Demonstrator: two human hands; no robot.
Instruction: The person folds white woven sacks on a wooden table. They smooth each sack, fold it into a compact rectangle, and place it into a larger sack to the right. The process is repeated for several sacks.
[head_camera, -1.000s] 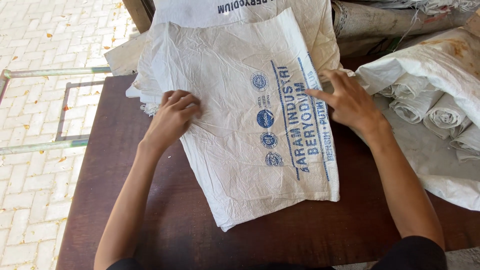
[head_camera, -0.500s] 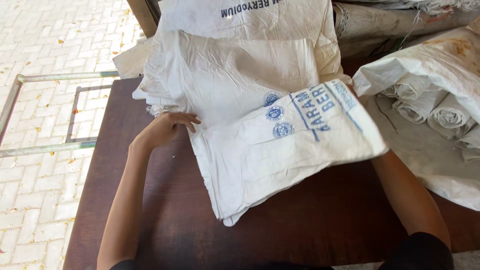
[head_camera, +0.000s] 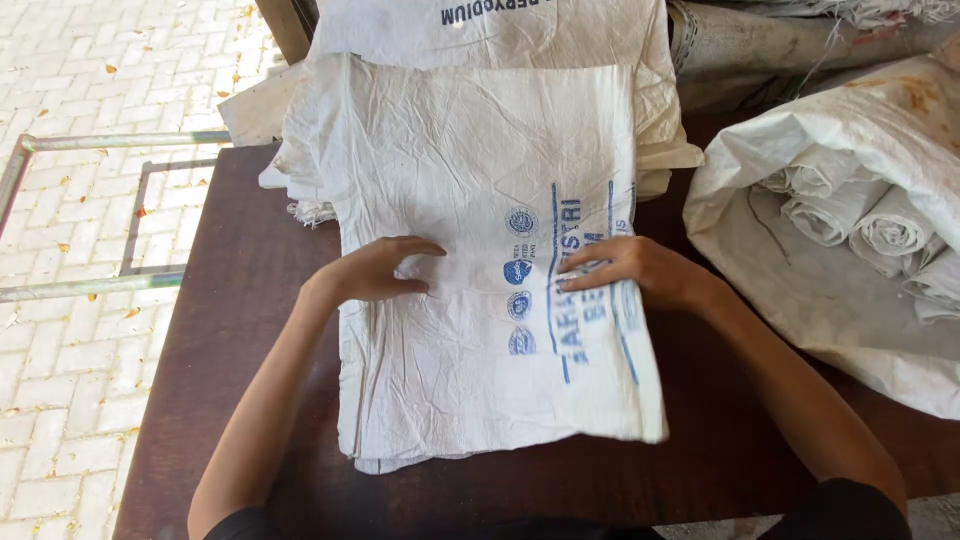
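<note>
Now both hands lie flat on a white sack (head_camera: 470, 200) on the brown table (head_camera: 230, 330). The left hand (head_camera: 385, 270) rests open on its plain part, fingers loosely spread. The right hand (head_camera: 640, 272) presses on the blue print. Rolled sacks (head_camera: 850, 215) lie just right.

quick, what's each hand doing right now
Left hand: open, flat on the white woven sack.
Right hand: open, fingers pressing the sack's folded printed edge.
</note>
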